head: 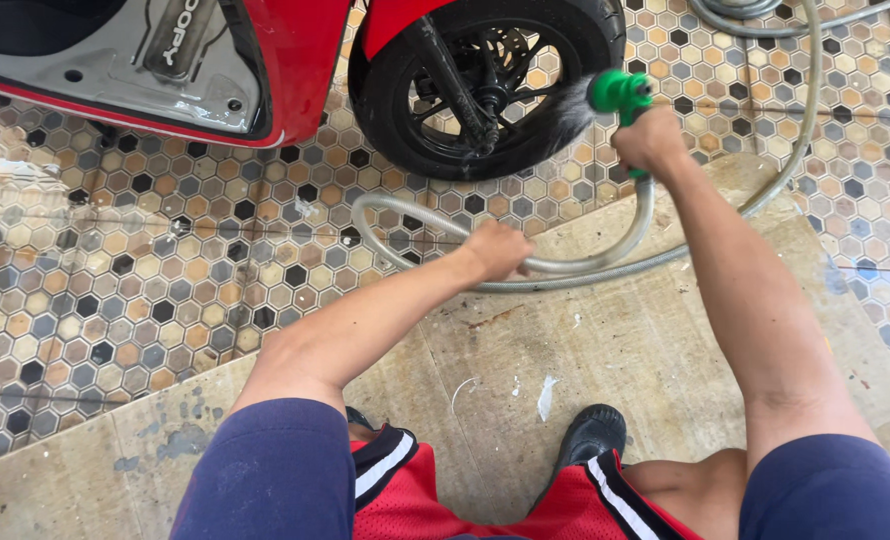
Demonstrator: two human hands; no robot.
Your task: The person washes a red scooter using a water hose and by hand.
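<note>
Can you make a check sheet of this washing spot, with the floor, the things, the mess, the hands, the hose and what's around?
Surface: wet patterned tile floor and a concrete slab.
Job's things: green spray nozzle spraying water at the black front wheel of a red scooter.
Clutter: white scraps on the slab.
Grippers: right hand grips the nozzle; left hand holds the hose.
Cables: clear hose loops across the floor.
Surroundings: nothing else seen.
</note>
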